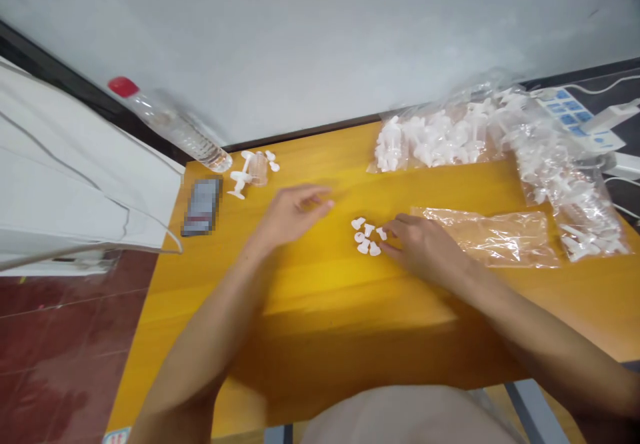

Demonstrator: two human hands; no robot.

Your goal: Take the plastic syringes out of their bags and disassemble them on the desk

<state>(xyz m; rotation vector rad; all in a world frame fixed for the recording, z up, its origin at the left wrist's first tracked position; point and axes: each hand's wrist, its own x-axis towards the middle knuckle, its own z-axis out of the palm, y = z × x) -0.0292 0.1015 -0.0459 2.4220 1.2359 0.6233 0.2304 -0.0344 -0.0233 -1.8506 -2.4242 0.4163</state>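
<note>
Resting at table centre, small white plastic caps cluster loosely; right hand at their 3 o'clock pinches one, left hand at 9 o'clock lies relaxed, holding nothing. Bare yellow wood spreads toward 6 o'clock.

Both forearms are bare from the lower edge of the frame up to the wrists, with no sleeve, cuff, watch, bracelet or ring showing on either. The left hand, in the middle of the frame, is blurred, so its nails and finer detail cannot be made out; the right hand, just right of centre, is sharper and equally unadorned. At the bottom centre a rounded patch of pale beige cloth shows, clothing worn on the lap or body.
</note>
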